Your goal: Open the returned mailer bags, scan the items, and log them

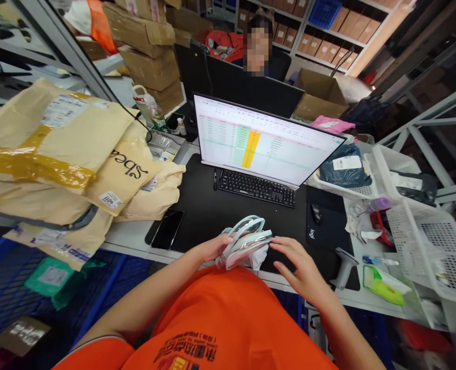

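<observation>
A pair of sandals (247, 241) with pale blue edges and clear straps, partly in thin clear plastic, is held just above the desk's front edge, close to my orange shirt. My left hand (214, 248) grips them from the left side, its fingers partly hidden behind the plastic. On the other side, my right hand (295, 259) has its fingers stretched and apart, the fingertips at the sandals' right edge. Beyond them are a black keyboard (257, 187) and a lit monitor (266, 144) showing a spreadsheet.
Beige parcels (46, 139) are piled at the left, near a phone (168, 229). A mouse (316, 214), a handheld scanner (344, 267) and white baskets (424, 241) stand at the right. Blue crates (4, 277) sit below left. A person (258, 46) is behind the monitors.
</observation>
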`<state>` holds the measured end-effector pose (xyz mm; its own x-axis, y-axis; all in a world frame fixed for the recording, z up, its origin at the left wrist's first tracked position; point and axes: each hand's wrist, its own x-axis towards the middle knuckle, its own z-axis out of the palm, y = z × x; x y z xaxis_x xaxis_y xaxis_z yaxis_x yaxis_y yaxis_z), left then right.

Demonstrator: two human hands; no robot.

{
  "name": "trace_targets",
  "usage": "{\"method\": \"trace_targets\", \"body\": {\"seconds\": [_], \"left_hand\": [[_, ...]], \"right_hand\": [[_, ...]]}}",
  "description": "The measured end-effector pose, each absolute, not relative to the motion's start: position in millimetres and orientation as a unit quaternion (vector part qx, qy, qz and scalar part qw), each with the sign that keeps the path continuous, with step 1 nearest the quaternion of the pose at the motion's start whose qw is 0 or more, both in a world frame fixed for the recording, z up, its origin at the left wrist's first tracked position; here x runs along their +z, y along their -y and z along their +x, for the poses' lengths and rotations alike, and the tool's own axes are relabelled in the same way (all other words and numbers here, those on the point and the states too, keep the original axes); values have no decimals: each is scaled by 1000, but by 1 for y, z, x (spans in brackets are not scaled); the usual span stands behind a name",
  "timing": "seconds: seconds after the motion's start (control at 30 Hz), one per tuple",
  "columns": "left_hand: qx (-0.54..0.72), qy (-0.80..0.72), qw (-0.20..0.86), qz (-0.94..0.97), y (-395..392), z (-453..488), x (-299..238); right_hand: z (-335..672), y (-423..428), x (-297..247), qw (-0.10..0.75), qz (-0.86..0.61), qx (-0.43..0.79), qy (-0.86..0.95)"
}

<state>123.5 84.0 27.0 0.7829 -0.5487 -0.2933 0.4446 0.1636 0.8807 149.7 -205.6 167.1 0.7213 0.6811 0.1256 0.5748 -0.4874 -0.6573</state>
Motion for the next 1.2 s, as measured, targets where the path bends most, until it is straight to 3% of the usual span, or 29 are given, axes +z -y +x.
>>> {"method": "trace_targets", "body": {"seconds": [0.13,0.27,0.33,0.4,0.47,0.6,0.83,1.07,1.2], "left_hand": [[-336,30,821,461,-81,128,42],[-290,106,770,558,-92,136,64],[-222,169,705,652,-95,137,76],[-138,205,597,764,-95,133,88],[-47,214,473,854,-91,125,96],[126,255,295,912,-89,109,103],[211,234,306,898,-104,94,100],[228,291,308,877,-105,79,92],[209,309,301,878,-108,72,86]], "right_hand": [[138,191,132,373,-853,5,364],[136,180,109,607,-770,-55,190],[136,176,103,705,-702,3,95],[136,171,101,731,-671,104,72],[136,166,104,721,-668,156,95],[135,159,113,688,-702,144,114],[132,168,119,700,-673,106,214],[138,173,166,419,-843,37,336],[133,172,170,316,-878,-4,360]]}}
